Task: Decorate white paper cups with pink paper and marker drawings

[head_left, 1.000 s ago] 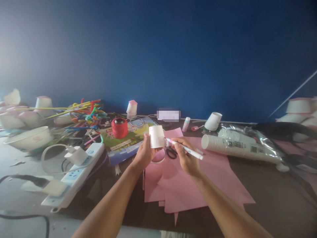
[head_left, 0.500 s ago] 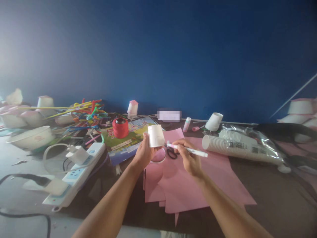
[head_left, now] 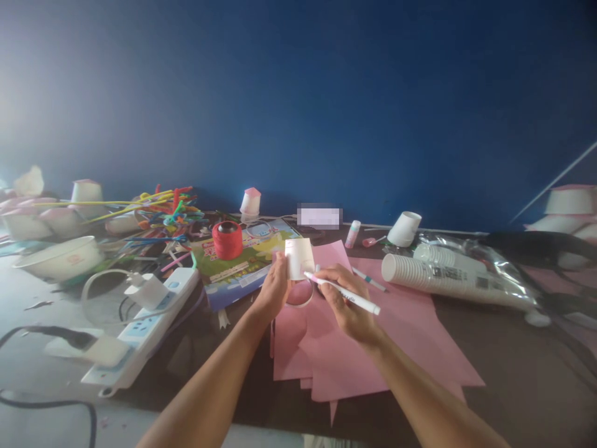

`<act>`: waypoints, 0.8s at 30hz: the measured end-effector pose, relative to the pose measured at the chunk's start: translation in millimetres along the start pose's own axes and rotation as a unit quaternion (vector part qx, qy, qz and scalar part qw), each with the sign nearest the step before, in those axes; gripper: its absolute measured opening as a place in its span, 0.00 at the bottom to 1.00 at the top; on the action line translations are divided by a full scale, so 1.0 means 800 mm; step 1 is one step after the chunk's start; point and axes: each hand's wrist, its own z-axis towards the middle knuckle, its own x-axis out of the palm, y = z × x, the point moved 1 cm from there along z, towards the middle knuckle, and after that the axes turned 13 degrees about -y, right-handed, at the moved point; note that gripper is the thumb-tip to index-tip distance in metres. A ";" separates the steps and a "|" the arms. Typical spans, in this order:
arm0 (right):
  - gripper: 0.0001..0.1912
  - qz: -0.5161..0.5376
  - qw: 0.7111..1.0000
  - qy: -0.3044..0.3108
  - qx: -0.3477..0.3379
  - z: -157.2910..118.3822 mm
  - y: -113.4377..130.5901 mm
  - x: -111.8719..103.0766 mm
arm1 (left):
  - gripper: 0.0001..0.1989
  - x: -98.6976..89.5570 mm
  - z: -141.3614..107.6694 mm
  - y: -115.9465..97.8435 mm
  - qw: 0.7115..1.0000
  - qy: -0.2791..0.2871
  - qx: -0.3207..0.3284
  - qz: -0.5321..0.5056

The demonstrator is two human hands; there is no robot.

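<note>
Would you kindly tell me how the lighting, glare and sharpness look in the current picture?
Head view, left: pale haze on the blue wall; head view, right: glare on the plastic wrap; head view, centre: blurred lettering on the white marker.

Half-seen around the cup (head_left: 300, 258) and the pen (head_left: 361, 302)

Behind the cup, most of the left hand's (head_left: 275, 283) fingers are hidden, and the cup's inside is out of sight; the right hand (head_left: 345, 302) covers part of the pen, whose tip is too small to tell whether it touches. The cup and left hand partly hide a white ring (head_left: 301, 305). A pale rectangle (head_left: 318, 216) is pixelated; print on the plastic bag (head_left: 482, 283) is unreadable. Picture edges cut off both forearms (head_left: 200, 379), the leftmost cups (head_left: 25, 224) and the rightmost cups (head_left: 571, 200).
</note>
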 end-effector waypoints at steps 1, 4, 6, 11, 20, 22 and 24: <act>0.09 0.000 1.000 0.001 0.002 0.000 -0.001 0.000 | 0.25 0.000 0.000 0.000 1.000 0.001 0.000 0.002; 0.09 -0.001 1.000 0.006 0.005 0.000 -0.001 0.000 | 0.25 0.000 -0.001 -0.001 1.000 0.000 -0.003 0.008; 0.09 -0.007 1.000 0.009 0.006 0.001 0.000 0.000 | 0.26 -0.001 0.000 0.000 1.000 -0.001 -0.003 0.013; 0.10 -0.012 0.999 0.033 0.025 0.003 0.002 -0.002 | 0.24 -0.004 0.004 0.004 1.000 -0.006 0.014 0.007; 0.17 -0.013 0.982 -0.166 0.087 0.007 -0.032 -0.012 | 0.29 -0.006 0.009 -0.014 0.994 -0.094 -0.028 -0.055; 0.15 -0.091 0.977 -0.186 0.054 0.013 -0.041 -0.018 | 0.31 -0.009 0.009 -0.022 0.991 -0.096 -0.048 -0.079; 0.13 -0.171 0.969 -0.177 -0.006 0.018 -0.049 -0.023 | 0.33 -0.011 0.010 -0.029 0.990 -0.089 -0.054 -0.095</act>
